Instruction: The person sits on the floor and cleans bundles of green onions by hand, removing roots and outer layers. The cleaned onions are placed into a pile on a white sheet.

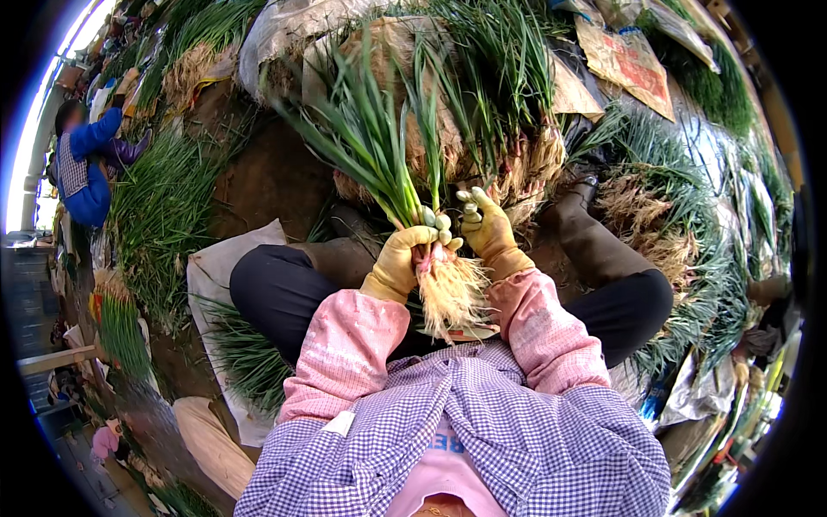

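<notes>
My left hand [399, 260], in a yellow rubber-coated glove, grips a bunch of green allium stalks [369, 148] just above the roots. The leaves fan up and away from me, one stalk standing a little apart on the right. Pale stringy roots [451, 291] hang below the fist towards my lap. Just right of the bunch is my right hand [492, 234], gloved alike, its fingers curled; whether anything is between them cannot be seen. Beyond both hands stands a heap of similar rooted stalks [510, 71], leaning against a fibrous sack [394, 58].
More stalks lie in piles at left [161, 220] and right [704, 271]. A white sack [210, 284] lies beside my left knee, with greens [249, 362] on it. A person in blue [90, 165] is at far left. My booted leg [597, 226] bends at right.
</notes>
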A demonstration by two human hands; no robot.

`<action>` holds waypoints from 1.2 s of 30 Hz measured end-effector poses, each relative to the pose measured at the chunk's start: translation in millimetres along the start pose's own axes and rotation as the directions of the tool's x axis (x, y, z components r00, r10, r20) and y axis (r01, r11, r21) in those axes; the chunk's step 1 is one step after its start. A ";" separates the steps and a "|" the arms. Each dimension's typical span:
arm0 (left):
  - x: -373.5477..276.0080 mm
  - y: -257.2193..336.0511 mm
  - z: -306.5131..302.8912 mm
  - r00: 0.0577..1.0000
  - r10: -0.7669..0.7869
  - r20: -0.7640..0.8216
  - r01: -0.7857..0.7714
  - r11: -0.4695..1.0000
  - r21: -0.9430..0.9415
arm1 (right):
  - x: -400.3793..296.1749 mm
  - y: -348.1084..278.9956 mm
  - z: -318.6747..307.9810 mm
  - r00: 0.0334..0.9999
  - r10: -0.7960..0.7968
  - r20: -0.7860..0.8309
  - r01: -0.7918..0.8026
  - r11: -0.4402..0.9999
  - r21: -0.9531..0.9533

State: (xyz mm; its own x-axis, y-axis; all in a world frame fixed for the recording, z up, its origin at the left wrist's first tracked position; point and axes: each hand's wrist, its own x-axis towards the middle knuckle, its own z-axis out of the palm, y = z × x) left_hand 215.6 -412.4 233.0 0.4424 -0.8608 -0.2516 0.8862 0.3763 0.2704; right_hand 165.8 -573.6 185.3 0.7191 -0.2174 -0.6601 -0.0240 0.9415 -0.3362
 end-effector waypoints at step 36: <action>-7.3 21.6 2.4 0.995 0.074 0.068 -0.071 0.996 -0.047 | 5.3 -22.0 -31.8 0.949 -0.306 0.075 0.243 0.559 -0.792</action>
State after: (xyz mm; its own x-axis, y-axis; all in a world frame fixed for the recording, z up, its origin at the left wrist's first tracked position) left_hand 231.2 -398.8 242.9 0.4960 -0.8520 -0.1675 0.8583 0.4518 0.2433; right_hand 148.0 -603.7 167.8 0.7420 -0.4751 -0.4730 -0.3888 0.2697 -0.8810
